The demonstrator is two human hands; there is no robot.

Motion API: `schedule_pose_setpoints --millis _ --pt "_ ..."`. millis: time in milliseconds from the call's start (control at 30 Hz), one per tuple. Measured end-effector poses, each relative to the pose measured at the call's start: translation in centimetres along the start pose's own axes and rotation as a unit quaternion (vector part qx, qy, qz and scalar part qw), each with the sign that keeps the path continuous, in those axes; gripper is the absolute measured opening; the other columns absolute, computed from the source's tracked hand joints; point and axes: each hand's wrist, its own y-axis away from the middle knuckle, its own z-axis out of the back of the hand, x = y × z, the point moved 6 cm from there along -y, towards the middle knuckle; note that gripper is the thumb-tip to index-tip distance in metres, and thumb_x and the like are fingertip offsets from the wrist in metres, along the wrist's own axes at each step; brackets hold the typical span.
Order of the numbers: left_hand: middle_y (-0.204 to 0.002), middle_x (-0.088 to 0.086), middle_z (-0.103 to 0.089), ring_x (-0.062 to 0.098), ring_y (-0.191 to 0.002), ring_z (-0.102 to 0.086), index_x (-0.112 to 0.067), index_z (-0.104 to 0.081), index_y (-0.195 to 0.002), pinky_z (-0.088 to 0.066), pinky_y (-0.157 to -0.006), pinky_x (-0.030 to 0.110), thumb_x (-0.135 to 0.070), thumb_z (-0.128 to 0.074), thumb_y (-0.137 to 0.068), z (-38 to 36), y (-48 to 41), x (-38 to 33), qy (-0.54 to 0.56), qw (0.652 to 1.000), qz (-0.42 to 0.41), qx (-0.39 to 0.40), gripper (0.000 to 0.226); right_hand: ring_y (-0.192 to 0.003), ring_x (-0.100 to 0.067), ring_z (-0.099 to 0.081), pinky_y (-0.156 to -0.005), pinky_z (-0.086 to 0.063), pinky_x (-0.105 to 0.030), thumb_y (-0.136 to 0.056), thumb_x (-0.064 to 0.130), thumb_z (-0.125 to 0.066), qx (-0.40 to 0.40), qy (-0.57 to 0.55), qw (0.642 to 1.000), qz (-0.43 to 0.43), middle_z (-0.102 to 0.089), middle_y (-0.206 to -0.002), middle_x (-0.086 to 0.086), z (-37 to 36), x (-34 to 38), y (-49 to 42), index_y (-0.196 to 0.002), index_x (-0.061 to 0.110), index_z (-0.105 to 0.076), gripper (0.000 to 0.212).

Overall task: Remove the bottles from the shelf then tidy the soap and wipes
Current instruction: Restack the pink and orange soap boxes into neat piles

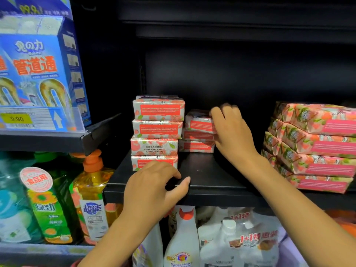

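Observation:
On the black shelf [212, 170] stands a tall stack of pink-and-white soap bars [157, 132] at the left. Behind and to its right sits a shorter stack of soap bars [197, 135]. My right hand [231, 132] grips the top bar of that shorter stack, fingers curled over its far end. My left hand [154, 189] rests at the shelf's front edge with loosely curled fingers, just in front of the tall stack's bottom bar, holding nothing. A pile of pink floral packs [316, 145] lies at the right.
Blue drain-cleaner boxes [38, 70] with a 9.90 price tag fill the upper left shelf. Dish-soap bottles [90, 195] stand lower left. White spray bottles and jugs [185, 239] crowd the shelf below. The shelf's back is dark.

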Motion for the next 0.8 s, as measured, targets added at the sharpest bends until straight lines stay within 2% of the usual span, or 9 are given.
schedule_pose_setpoints --millis 133,233,300,367,433,500,600,700,800 --pt "-0.07 -0.02 -0.064 -0.001 -0.068 -0.059 -0.034 -0.069 -0.076 -0.046 -0.055 0.016 -0.058 -0.047 -0.081 0.5 0.2 0.0 0.04 0.999 0.008 -0.018 0.034 -0.101 -0.018 -0.046 -0.074 -0.044 -0.027 -0.08 0.017 -0.072 -0.047 -0.106 0.993 0.028 -0.054 -0.108 -0.006 2.3 -0.6 2.3 -0.113 0.01 -0.055 0.038" --pt "-0.073 -0.02 -0.068 -0.002 -0.072 -0.064 -0.035 -0.07 -0.077 -0.048 -0.061 0.012 -0.055 -0.052 -0.081 1.8 0.1 -0.1 0.211 0.974 0.06 -0.064 0.027 -0.101 -0.013 -0.049 -0.084 -0.038 -0.016 -0.085 0.031 -0.064 -0.1 -0.207 0.972 0.051 -0.058 -0.108 -0.003 4.7 -0.4 4.7 -0.114 0.009 -0.056 0.037" --pt "-0.071 -0.011 -0.071 0.003 -0.066 -0.066 -0.027 -0.072 -0.077 -0.049 -0.059 0.013 -0.058 -0.054 -0.084 2.6 -0.3 -0.2 0.338 0.93 0.129 -0.07 0.037 -0.104 -0.016 -0.05 -0.091 -0.035 -0.015 -0.087 0.03 -0.06 -0.136 -0.21 0.965 0.084 -0.06 -0.11 -0.008 6.0 0.3 6.1 -0.114 0.004 -0.057 0.037" --pt "-0.063 0.006 -0.07 0.012 -0.055 -0.065 -0.013 -0.071 -0.085 -0.051 -0.051 0.018 -0.064 -0.048 -0.074 2.2 -1.0 -0.4 0.464 0.854 0.235 0.003 0.057 -0.108 -0.019 -0.051 -0.099 -0.035 -0.021 -0.088 0.024 -0.061 -0.177 -0.202 0.954 0.134 -0.059 -0.112 -0.011 7.1 1.1 7.2 -0.113 0.002 -0.054 0.034" --pt "-0.057 0.011 -0.067 0.013 -0.048 -0.062 -0.005 -0.066 -0.102 -0.05 -0.045 0.019 -0.065 -0.043 -0.07 1.6 -1.5 -1.4 0.553 0.773 0.299 0.09 0.072 -0.11 -0.023 -0.052 -0.103 -0.036 -0.027 -0.087 0.015 -0.063 -0.206 -0.19 0.941 0.188 -0.06 -0.111 -0.012 7.7 2.0 8.1 -0.111 0.003 -0.052 0.03" --pt "-0.056 0.008 -0.068 0.011 -0.048 -0.064 -0.007 -0.066 -0.108 -0.05 -0.045 0.016 -0.052 -0.049 -0.079 1.5 -1.8 -1.8 0.594 0.732 0.315 0.108 0.056 -0.107 -0.026 -0.054 -0.101 -0.04 -0.032 -0.088 0.012 -0.063 -0.222 -0.182 0.93 0.231 -0.063 -0.109 -0.014 7.7 2.9 8.7 -0.109 0.003 -0.053 0.025" --pt "-0.082 0.01 -0.074 0.018 -0.071 -0.071 -0.017 -0.077 -0.081 -0.056 -0.057 0.022 -0.034 -0.075 -0.074 1.2 -1.1 -2.1 0.592 0.738 0.277 0.167 0.019 -0.112 -0.024 -0.053 -0.101 -0.041 -0.034 -0.092 0.018 -0.06 -0.21 -0.181 0.929 0.246 -0.054 -0.117 -0.009 7.2 3.3 9.0 -0.108 0.007 -0.052 0.021" --pt "-0.094 0.004 -0.075 0.016 -0.087 -0.071 -0.011 -0.075 -0.091 -0.055 -0.068 0.02 -0.026 -0.073 -0.079 1.8 -0.9 -1.8 0.571 0.782 0.212 0.13 0.019 -0.129 -0.018 -0.039 -0.109 -0.029 -0.024 -0.081 0.033 -0.069 -0.111 -0.24 0.95 0.169 -0.043 -0.134 -0.004 6.5 2.3 8.2 -0.119 0.012 -0.048 0.049" --pt "-0.098 -0.007 -0.074 0.007 -0.093 -0.069 -0.014 -0.068 -0.103 -0.052 -0.072 0.014 -0.022 -0.072 -0.075 2.9 -1.1 -1.7 0.522 0.836 0.158 0.056 0.03 -0.134 -0.007 -0.034 -0.106 -0.031 -0.016 -0.071 0.05 -0.069 -0.018 -0.387 0.921 0.042 -0.037 -0.143 0.005 5.9 1.2 7.8 -0.134 0.022 -0.04 0.075"
